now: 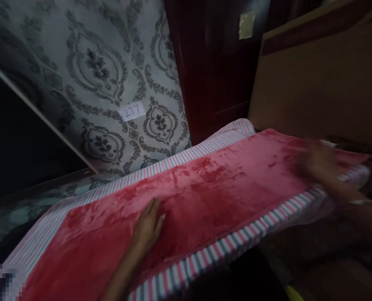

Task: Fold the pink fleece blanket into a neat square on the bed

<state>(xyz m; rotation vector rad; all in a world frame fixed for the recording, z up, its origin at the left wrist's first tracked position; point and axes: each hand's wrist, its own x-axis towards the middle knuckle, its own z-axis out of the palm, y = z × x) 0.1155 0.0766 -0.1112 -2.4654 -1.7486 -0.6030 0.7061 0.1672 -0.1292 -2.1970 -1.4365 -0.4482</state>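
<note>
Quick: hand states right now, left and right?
Left hand: open, palm flat on the red blanket.
Right hand: at the blanket's end, blurred; open or closed cannot be told.

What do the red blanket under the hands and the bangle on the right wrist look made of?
Red blanket: looks like plush fleece or velvet, with a soft sheen and brushed nap marks; its striped border seems a flatter woven cloth. Bangle: probably metal, from its thin bright glint, though blurred.

A small white label (132,111) on the patterned wallpaper (92,67) reads "277".
</note>
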